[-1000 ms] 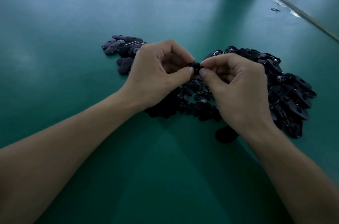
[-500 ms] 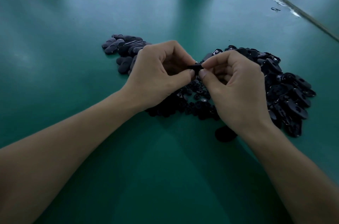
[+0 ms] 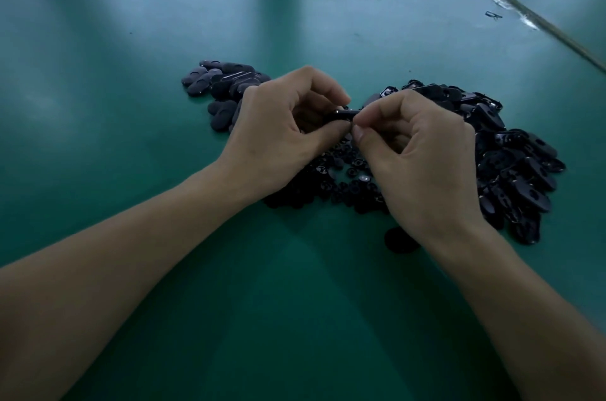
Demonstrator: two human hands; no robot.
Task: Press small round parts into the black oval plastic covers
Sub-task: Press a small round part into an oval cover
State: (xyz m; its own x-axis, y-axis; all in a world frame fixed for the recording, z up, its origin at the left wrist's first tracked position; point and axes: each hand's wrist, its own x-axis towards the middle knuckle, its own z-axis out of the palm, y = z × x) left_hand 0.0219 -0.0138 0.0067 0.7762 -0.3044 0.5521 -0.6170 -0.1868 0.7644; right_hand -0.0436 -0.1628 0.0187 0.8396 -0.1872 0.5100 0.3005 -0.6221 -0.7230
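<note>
Little is changing over the last second. Both hands are staying at the same spot over the table (image 3: 131, 39), fingertips meeting in the middle. The right hand (image 3: 423, 164) is curling in a touch tighter, its thumb sliding just under the cover (image 3: 343, 113), which is showing a bit more of its edge than before.

Reading: the pressing step is still going on; no release yet, so this piece is probably not seated, or is only just seating.

Left hand (image 3: 282, 135) is pinching the cover's left end between thumb and curled fingers. Right hand is pinching its right end, fingers curled. Whether a round part is sitting under the fingertips, cannot tell.

The cover is being held edge-on in the air, just above the heap of round parts (image 3: 341, 177). It is looking like a thin, glossy black bar, mostly hidden by fingers.

Loose covers are lying in the right pile (image 3: 511, 164); duller ovals are sitting in the left pile (image 3: 223, 85), well apart.
</note>
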